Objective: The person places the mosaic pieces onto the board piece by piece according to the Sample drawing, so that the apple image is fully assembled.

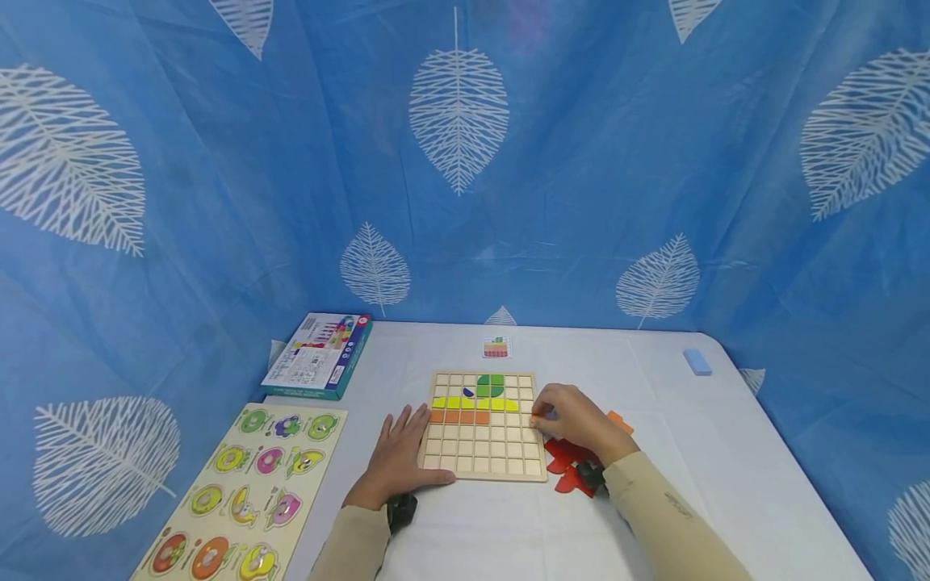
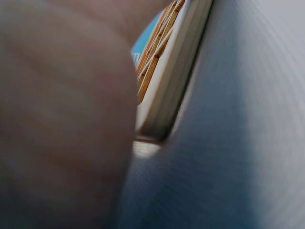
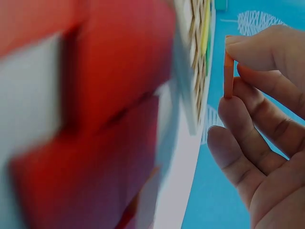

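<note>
A wooden grid board (image 1: 501, 466) lies flat on the white table, with green, blue, yellow and orange tiles in its upper rows. My left hand (image 1: 395, 464) rests along the board's left side, fingers fairly straight and thumb stretched along the near edge. In the left wrist view the board's corner (image 2: 162, 109) shows beside the blurred palm. My right hand (image 1: 574, 415) is at the board's right edge, pinching a thin orange tile (image 3: 228, 74) between thumb and fingertips. Loose red tiles (image 1: 570, 468) lie beneath and near that wrist, with orange tiles (image 1: 619, 421) just beyond it.
A small pattern card (image 1: 497, 347) lies behind the board. At the left are a flat box (image 1: 316, 355) and a fruit puzzle board (image 1: 250, 492). A light blue block (image 1: 697, 361) sits at the far right. Blue leaf-patterned cloth (image 1: 465, 242) hangs around the table.
</note>
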`<state>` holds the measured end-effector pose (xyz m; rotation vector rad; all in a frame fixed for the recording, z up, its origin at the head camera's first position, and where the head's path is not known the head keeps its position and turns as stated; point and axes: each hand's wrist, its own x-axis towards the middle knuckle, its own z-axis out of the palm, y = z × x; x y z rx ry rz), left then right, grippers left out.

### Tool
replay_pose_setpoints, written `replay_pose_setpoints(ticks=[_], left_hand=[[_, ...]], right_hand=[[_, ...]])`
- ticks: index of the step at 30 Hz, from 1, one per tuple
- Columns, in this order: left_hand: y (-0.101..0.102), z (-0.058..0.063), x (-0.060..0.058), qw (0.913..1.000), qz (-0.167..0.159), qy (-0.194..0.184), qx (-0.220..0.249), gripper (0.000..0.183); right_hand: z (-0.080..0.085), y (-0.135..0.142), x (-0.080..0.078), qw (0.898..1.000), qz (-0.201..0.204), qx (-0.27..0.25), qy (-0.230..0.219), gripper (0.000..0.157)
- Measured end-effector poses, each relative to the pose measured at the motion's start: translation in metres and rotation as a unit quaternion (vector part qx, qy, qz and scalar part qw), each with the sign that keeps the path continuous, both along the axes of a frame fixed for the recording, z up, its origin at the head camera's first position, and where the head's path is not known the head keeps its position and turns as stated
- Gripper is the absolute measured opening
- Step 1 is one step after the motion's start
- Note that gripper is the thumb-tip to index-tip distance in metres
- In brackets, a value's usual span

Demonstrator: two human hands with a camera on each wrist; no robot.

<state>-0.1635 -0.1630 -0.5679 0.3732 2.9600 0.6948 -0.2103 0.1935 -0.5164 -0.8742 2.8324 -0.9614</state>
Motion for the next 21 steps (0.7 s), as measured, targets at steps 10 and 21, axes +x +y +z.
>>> replay_pose_setpoints(ticks=[10, 21], left_hand=[[-0.001, 0.001, 0.0, 1.0, -0.002, 0.0, 0.002, 0.133], [0.0, 0.004, 0.002, 1.0, -0.003, -0.001, 0.006, 0.133]], right_hand=[[0.001, -0.04, -0.015, 1.0, 0.019, 0.006, 0.008, 0.008], [-0.001, -0.072, -0.015, 0.998, 0.018, 0.056, 0.001, 0.009]])
